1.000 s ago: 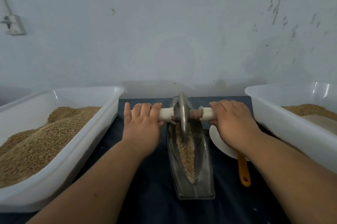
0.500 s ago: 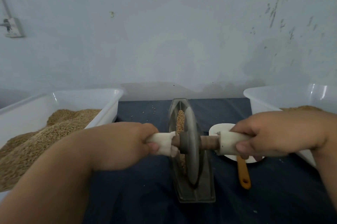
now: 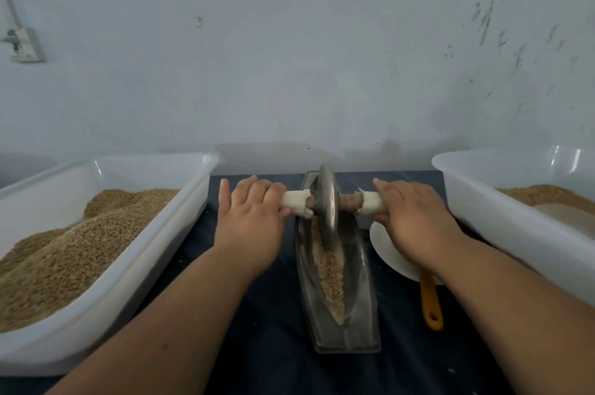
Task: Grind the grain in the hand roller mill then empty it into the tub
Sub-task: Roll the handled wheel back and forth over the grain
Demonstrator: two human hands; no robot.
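Observation:
A boat-shaped metal trough (image 3: 360, 291) lies lengthwise on the dark cloth, with a strip of tan grain (image 3: 331, 275) along its bottom. A metal roller disc (image 3: 327, 201) stands on edge at the trough's far end, on an axle with white-wrapped handles. My left hand (image 3: 251, 220) grips the left handle (image 3: 294, 200). My right hand (image 3: 415, 217) grips the right handle (image 3: 370, 201). Both arms reach forward.
A white tub (image 3: 135, 269) heaped with whole grain stands at the left. Another white tub (image 3: 502, 227) with browner grain stands at the right. A white scoop with an orange handle (image 3: 429, 301) lies between trough and right tub. A pale wall rises behind.
The roller was pulled to the near end of the trough half a second ago; now it is back at the far end, with both arms stretched forward again.

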